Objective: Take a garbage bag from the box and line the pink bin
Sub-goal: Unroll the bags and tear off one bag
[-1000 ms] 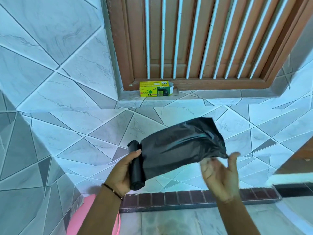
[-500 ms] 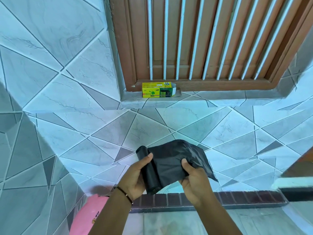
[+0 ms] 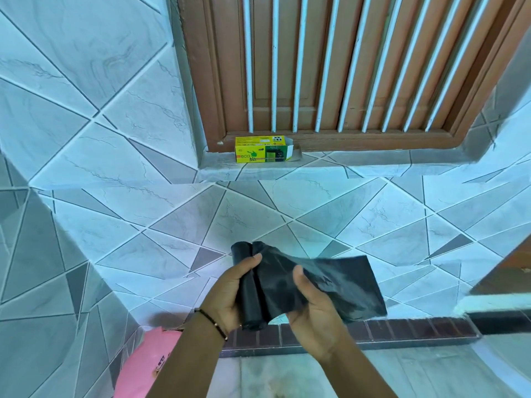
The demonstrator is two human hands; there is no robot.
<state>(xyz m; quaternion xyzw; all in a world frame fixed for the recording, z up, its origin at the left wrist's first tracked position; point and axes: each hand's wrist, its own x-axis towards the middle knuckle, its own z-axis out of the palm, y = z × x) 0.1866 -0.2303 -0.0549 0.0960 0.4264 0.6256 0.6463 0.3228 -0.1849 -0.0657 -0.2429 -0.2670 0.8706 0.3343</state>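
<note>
Hands holding black bag roll (image 3: pixel 249 291) before tiled wall.
Left hand (image 3: pixel 230 294) grips roll; right hand (image 3: pixel 313 308) pinches unrolled bag (image 3: pixel 339 285).

1. Roll of black garbage bags (image 3: pixel 249 285): matte black plastic, upright and slightly tilted, gripped in a hand, with its upper and lower ends showing past the fingers.
2. Unrolled garbage bag (image 3: pixel 339 285): thin black sheet, crinkled, spread rightward from the roll, pinched near its left part by the other hand, with its right edge hanging free in front of the tiled wall.
3. Yellow garbage bag box (image 3: pixel 263 149): green print with "eco bin" lettering, lying on its long side on the tiled sill against the wooden frame, right end flap open.
4. Pink bin (image 3: pixel 140 366): only part visible at lower left, on the floor by the tiled wall, partly hidden behind a forearm.
</note>
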